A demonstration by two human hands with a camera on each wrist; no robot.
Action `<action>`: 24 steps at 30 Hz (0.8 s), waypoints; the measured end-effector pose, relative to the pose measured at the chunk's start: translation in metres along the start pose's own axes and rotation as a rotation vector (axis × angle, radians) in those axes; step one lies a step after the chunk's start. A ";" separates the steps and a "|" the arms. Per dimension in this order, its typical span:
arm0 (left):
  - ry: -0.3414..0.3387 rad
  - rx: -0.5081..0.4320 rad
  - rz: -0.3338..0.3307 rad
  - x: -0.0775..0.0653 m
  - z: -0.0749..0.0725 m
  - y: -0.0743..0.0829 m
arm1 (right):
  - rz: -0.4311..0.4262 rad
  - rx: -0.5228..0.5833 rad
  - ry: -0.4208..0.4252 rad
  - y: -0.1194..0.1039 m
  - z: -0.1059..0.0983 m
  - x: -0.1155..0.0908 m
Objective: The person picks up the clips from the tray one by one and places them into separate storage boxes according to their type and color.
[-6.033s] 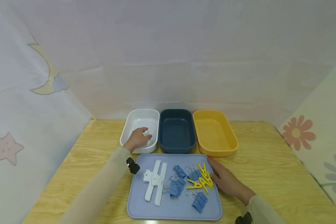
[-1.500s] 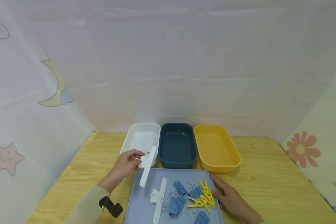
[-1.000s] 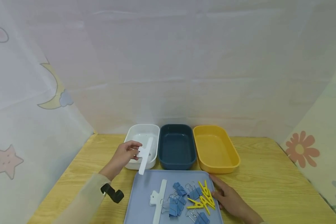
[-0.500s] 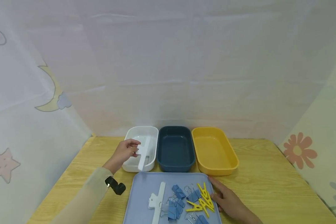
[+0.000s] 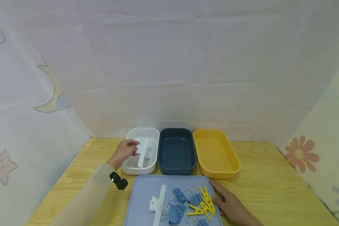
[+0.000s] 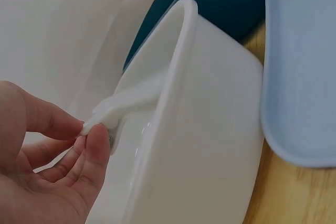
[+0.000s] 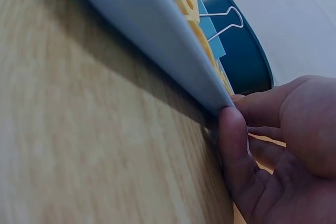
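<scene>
In the head view my left hand [image 5: 123, 151] pinches a white bag clip [image 5: 142, 157] by its shaped handle. The clip's long bar hangs inside the white bin [image 5: 135, 171], and the left wrist view shows thumb and fingertips together on the clip [image 6: 137, 92]. Beneath it in the bin lies something partly hidden, too unclear to name. My right hand [image 5: 231, 205] holds the right rim of the pale blue tray [image 5: 139, 194], with the thumb over the rim and a finger [image 7: 231, 129] against its outer side. Another white bag clip [image 5: 158, 205] lies on the tray.
Several blue binder clips [image 5: 180, 196] and several yellow clothespins [image 5: 204, 205] lie on the tray's right half. A navy bin [image 5: 177, 171] and a yellow bin [image 5: 220, 174] stand right of the white one, behind the tray, on the wooden table [image 5: 274, 185].
My left hand has carried the white bag clip from over the tray's back edge forward and down into the white bin. The right hand stays at the tray's rim.
</scene>
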State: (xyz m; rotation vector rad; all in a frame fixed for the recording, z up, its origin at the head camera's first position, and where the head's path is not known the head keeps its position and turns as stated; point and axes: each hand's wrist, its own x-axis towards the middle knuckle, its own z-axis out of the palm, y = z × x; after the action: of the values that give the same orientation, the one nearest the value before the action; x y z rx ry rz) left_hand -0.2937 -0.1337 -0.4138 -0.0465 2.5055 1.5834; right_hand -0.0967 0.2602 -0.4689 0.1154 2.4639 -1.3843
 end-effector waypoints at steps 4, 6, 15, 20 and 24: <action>0.015 0.048 -0.004 0.006 0.000 -0.003 | 0.021 0.017 -0.001 -0.001 0.001 -0.001; 0.015 0.081 0.016 0.008 0.001 -0.005 | 0.028 0.025 -0.003 -0.002 0.001 -0.001; 0.029 0.192 0.048 0.013 0.009 -0.006 | 0.040 0.033 -0.004 -0.003 0.000 -0.003; 0.036 0.254 0.043 0.016 0.011 -0.006 | 0.024 0.018 -0.002 -0.001 0.000 -0.001; 0.035 0.295 0.064 0.017 0.012 -0.008 | 0.006 0.010 -0.001 0.000 0.001 0.000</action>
State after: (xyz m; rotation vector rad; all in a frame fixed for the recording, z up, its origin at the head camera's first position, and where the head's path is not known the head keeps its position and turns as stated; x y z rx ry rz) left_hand -0.3077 -0.1248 -0.4284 0.0456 2.7646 1.2269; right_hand -0.0969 0.2592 -0.4692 0.1243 2.4540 -1.3942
